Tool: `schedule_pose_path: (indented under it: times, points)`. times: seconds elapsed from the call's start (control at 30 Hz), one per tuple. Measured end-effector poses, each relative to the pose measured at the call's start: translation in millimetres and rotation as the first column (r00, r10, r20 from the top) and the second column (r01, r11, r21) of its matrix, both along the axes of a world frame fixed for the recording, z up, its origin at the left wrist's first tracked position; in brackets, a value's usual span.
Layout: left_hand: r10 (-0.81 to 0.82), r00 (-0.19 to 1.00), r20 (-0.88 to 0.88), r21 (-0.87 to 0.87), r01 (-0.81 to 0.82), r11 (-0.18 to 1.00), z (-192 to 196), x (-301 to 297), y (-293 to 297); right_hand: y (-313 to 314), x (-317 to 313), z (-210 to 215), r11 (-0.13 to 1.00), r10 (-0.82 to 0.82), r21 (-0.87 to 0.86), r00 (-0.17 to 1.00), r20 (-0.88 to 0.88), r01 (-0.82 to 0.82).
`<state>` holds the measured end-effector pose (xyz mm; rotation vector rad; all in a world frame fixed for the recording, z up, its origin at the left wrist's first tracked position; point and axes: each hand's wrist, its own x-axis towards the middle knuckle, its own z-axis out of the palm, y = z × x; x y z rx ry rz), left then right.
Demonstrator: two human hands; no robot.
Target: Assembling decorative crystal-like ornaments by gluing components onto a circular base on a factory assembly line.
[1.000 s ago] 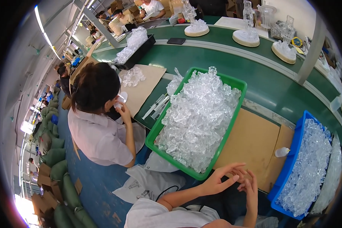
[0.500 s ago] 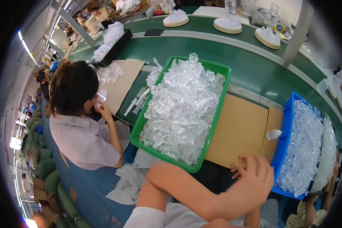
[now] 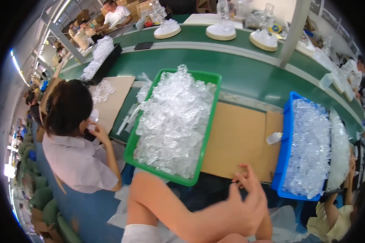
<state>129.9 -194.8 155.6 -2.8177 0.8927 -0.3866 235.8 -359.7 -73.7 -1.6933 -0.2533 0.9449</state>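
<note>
My left hand (image 3: pixel 241 206) reaches across my lap from the lower left, blurred, fingers spread, holding nothing. My right hand (image 3: pixel 265 224) lies mostly hidden behind it, so I cannot tell its grip. Both hover just below the near edge of a brown cardboard sheet (image 3: pixel 239 137). To their left a green tray (image 3: pixel 170 178) is heaped with clear plastic pieces (image 3: pixel 174 117). To their right a blue tray (image 3: pixel 286 154) holds more clear pieces. A small white bottle (image 3: pixel 273 138) lies on the cardboard beside the blue tray.
A seated person in a pale shirt (image 3: pixel 75 158) works at my left, hands near the face. A green conveyor belt (image 3: pixel 239 71) curves behind the trays, carrying round wooden discs (image 3: pixel 221 32) with clear parts. Another person's arm (image 3: pixel 332 210) shows at lower right.
My left arm has swung further across to the right and lower in the picture, covering my right hand. The view has tilted down and closer to the trays.
</note>
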Motion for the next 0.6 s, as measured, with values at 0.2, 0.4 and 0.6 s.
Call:
schedule_pose_path:
  times: [0.2,0.4,0.6]
  points:
    - [0.111,0.991,-0.072,-0.234,-0.125,0.964,-45,75,63,10,-4,20,0.998,0.051,-0.031,0.998,-0.026,-0.052]
    - [0.119,0.991,-0.063,-0.308,-0.133,0.942,-58,83,68,12,-4,18,0.997,0.071,-0.032,0.997,-0.017,-0.072]
    - [0.096,0.992,-0.078,-0.292,-0.115,0.950,-65,90,63,12,-4,18,0.998,0.067,-0.020,0.998,-0.017,-0.068]
